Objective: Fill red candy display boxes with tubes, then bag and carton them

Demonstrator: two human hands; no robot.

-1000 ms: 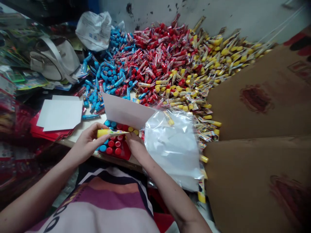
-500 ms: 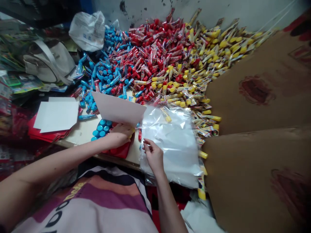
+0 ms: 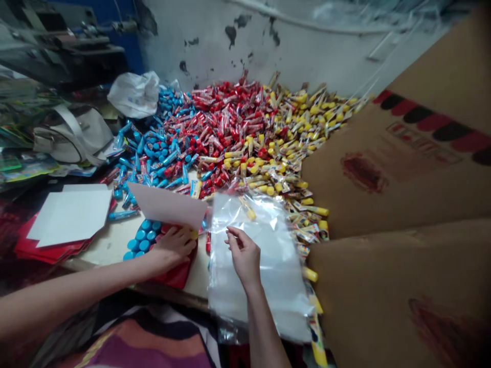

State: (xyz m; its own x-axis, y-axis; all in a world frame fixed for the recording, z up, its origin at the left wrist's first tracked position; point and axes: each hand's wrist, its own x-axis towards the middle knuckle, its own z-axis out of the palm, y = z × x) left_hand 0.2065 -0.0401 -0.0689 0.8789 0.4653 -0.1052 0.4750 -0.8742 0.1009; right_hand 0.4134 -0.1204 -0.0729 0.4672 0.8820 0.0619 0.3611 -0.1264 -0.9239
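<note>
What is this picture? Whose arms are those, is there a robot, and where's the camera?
No robot here! These are a person's own bare hands, seen by a camera worn on their head, looking forward and down.

The left hand is reaching over a red box with blue caps in it. Something yellow peeks out by its fingertips, but I can't tell whether it's held. The right hand is loosely curled over shiny clear plastic; I see nothing in it.

Behind them are heaps of blue, red and yellow little tubes.
</note>
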